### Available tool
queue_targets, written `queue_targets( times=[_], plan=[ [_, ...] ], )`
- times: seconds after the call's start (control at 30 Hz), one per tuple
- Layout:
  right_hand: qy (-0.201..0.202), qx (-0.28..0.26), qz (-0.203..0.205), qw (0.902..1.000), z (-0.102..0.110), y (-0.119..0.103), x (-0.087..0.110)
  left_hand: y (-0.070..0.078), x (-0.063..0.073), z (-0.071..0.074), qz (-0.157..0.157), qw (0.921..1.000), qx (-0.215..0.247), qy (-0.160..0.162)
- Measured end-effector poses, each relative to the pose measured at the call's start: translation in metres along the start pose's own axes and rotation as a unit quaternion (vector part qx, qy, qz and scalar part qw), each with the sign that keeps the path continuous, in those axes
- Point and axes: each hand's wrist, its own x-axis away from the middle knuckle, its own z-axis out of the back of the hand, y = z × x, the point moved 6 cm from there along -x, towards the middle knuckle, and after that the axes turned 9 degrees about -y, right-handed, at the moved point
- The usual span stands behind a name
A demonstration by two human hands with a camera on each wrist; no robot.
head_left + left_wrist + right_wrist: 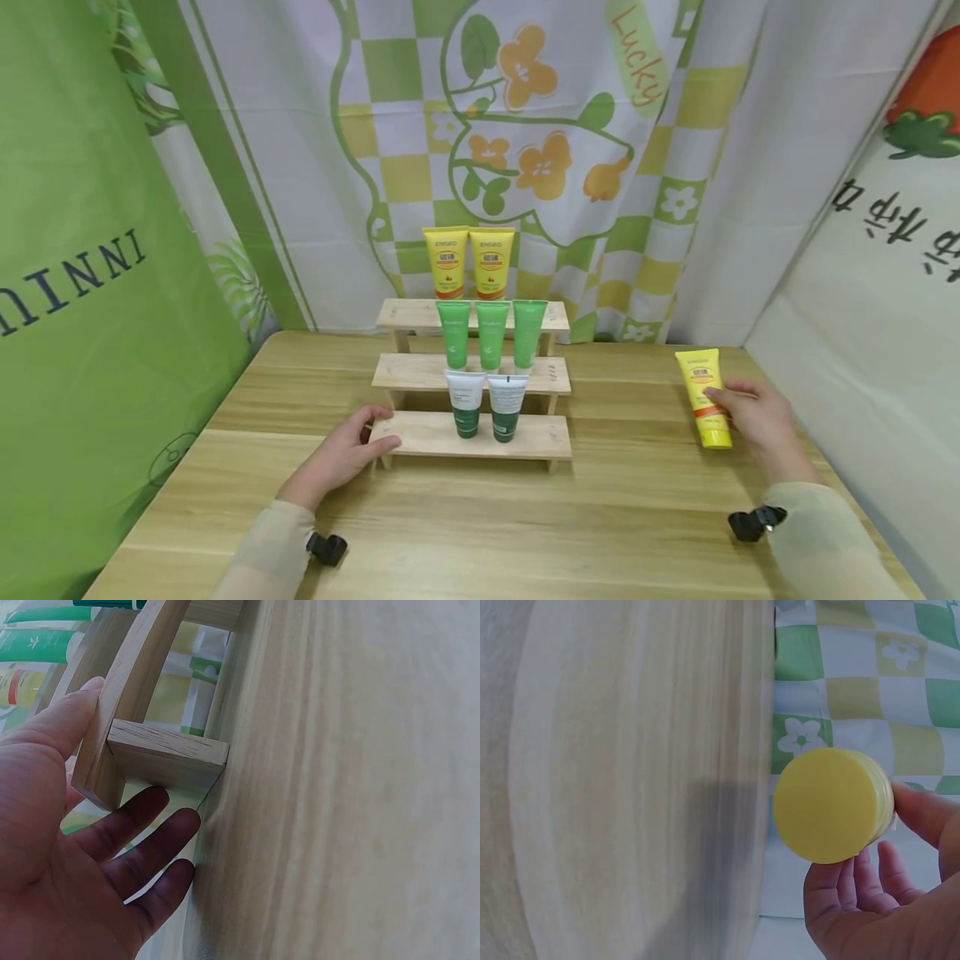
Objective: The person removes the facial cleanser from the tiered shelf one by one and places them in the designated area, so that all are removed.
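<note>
My right hand (761, 419) pinches a yellow squeeze tube (703, 392) between thumb and fingers, cap downward and slightly tilted. In the right wrist view its round yellow cap (829, 806) faces the camera and hides most of the tube. At the left end of a three-step wooden display stand (420, 425), my left hand (348, 450) grips the lowest step. The left wrist view shows the thumb (64, 720) along the plank and the index finger mostly hidden behind it; the other fingers spread below.
On the top step stand two yellow tubes (491, 262). Three green tubes (491, 335) occupy the middle step, and two white-and-green tubes (467, 404) the lowest. A patterned curtain (420, 167) hangs behind the wooden table (480, 525).
</note>
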Motion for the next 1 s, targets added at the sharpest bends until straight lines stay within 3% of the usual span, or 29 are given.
queue_targets(
  times=[0.3, 0.6, 1.0],
  plan=[
    [0.003, 0.031, -0.024, 0.9992, 0.001, 0.009, -0.002, 0.004, 0.000, 0.001, 0.005, 0.9999, 0.015, -0.004],
    [-0.020, -0.018, -0.036, 0.9990, -0.004, 0.018, -0.006, 0.001, -0.001, 0.000, 0.005, 0.9998, 0.018, -0.006],
    [-0.020, -0.013, -0.068, 0.9974, -0.009, 0.027, -0.009, -0.005, -0.002, 0.000, -0.001, 0.9997, 0.024, 0.001]
  ],
)
